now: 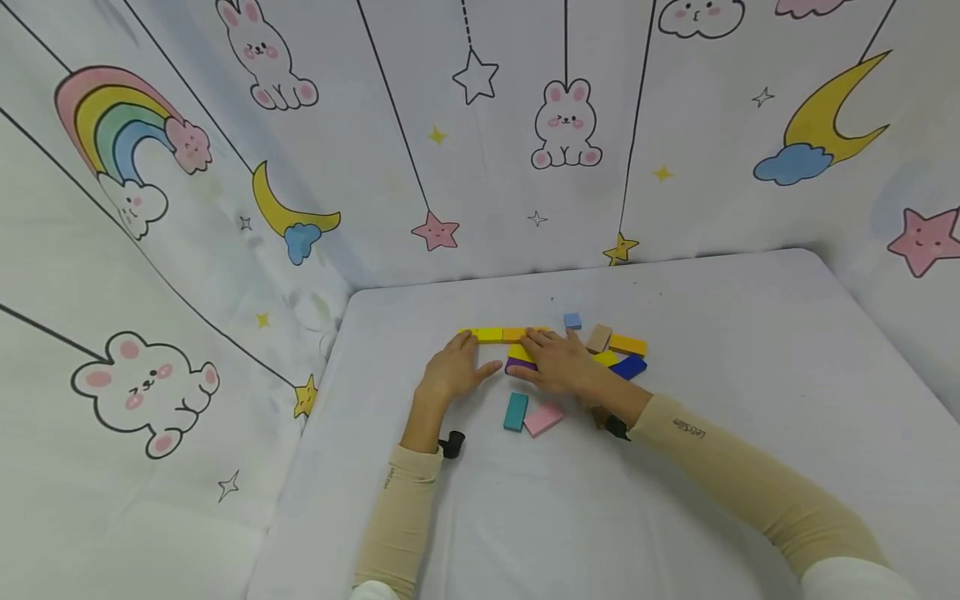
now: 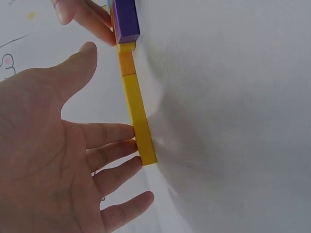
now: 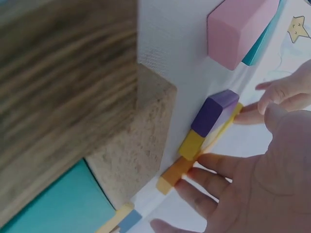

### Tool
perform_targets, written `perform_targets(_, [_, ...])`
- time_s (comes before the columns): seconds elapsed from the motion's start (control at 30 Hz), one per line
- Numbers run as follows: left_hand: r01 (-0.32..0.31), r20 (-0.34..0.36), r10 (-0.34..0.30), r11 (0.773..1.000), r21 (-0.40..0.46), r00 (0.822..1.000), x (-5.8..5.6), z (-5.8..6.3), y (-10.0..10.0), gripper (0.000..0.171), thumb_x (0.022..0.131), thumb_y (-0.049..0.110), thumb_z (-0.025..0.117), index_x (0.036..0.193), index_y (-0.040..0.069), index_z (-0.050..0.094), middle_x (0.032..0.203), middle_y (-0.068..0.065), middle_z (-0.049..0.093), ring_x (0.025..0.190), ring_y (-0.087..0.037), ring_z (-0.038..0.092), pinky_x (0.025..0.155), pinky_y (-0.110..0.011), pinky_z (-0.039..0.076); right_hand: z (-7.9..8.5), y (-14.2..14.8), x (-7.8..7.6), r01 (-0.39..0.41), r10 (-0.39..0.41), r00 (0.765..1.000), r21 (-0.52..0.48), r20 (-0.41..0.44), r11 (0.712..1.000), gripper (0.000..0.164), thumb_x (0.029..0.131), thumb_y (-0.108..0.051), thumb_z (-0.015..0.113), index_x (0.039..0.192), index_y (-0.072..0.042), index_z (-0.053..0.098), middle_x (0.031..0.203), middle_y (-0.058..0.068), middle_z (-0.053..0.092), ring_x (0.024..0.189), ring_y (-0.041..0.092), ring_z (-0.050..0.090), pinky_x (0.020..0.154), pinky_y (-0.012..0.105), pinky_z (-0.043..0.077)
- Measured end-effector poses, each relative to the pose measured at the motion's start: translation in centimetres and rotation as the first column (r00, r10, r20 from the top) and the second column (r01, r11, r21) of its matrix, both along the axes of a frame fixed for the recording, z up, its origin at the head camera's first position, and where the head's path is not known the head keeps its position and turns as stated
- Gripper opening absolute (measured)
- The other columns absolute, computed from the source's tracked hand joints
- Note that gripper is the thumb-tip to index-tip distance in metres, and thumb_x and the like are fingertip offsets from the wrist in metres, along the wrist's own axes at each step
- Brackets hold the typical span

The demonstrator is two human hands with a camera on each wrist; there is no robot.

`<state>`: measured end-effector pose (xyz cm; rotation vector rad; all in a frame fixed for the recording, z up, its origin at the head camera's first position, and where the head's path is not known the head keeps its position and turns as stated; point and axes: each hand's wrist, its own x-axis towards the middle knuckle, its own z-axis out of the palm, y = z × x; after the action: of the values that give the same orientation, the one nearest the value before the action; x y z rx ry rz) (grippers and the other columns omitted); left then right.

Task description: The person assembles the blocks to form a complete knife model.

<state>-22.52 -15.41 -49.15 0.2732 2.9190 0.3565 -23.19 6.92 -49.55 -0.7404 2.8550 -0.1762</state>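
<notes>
A yellow block (image 1: 487,335) and an orange block (image 1: 514,334) lie end to end in a row across the table. My left hand (image 1: 452,369) is at the row's left end, its straight fingers (image 2: 114,133) touching the yellow block's top and its thumb held apart. My right hand (image 1: 558,360) lies over the row's right part. In the right wrist view its extended fingertips rest along the orange block (image 3: 175,174). In front of the row, a second yellow block (image 3: 192,144) and a purple block (image 3: 214,114) sit close together, partly hidden by the right hand in the head view.
Nearer me lie a teal block (image 1: 516,412) and a pink block (image 1: 543,419). Past the right hand are a tan block (image 1: 599,338), an orange-yellow block (image 1: 628,345), a dark blue block (image 1: 630,367) and a small light blue block (image 1: 573,321). A printed curtain hangs behind the white table (image 1: 720,333).
</notes>
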Motion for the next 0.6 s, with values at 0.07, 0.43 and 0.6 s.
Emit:
perform_targets(0.07, [0.001, -0.002, -0.001, 1.000, 0.002, 1.000, -0.03, 0.13, 0.01, 0.086, 0.101, 0.064, 0.055, 0.159, 0.002, 0.041, 0.168, -0.016, 0.032, 0.153, -0.034, 0.036, 0.121, -0.052, 0.038, 0.09, -0.02, -0.05, 0.004, -0.004, 1.000, 0.000, 0.005, 1.000, 0.087, 0.103, -0.071, 0.039, 0.163, -0.009, 0.034, 0.170, 0.013, 0.029, 0.156, 0.037, 0.028, 0.121, 0.071, 0.020])
perform_targets(0.43, [-0.018, 0.001, 0.018, 1.000, -0.014, 1.000, 0.11, -0.13, -0.11, 0.086, 0.101, 0.065, 0.054, 0.160, 0.003, 0.039, 0.169, -0.015, 0.031, 0.154, -0.033, 0.034, 0.120, -0.053, 0.039, -0.10, -0.30, -0.23, 0.009, -0.008, 0.999, -0.040, 0.042, 0.999, 0.087, 0.104, -0.069, 0.041, 0.164, -0.007, 0.032, 0.171, 0.016, 0.026, 0.157, 0.038, 0.024, 0.121, 0.072, 0.019])
perform_targets(0.6, [-0.016, -0.008, 0.016, 1.000, -0.012, 1.000, 0.31, -0.11, 0.01, 0.086, 0.101, 0.064, 0.055, 0.159, 0.002, 0.040, 0.169, -0.016, 0.031, 0.153, -0.033, 0.034, 0.119, -0.053, 0.039, -0.04, -0.42, -0.24, 0.017, -0.015, 0.999, -0.038, 0.044, 0.999, 0.086, 0.104, -0.069, 0.041, 0.164, -0.007, 0.033, 0.171, 0.015, 0.026, 0.157, 0.038, 0.025, 0.121, 0.072, 0.018])
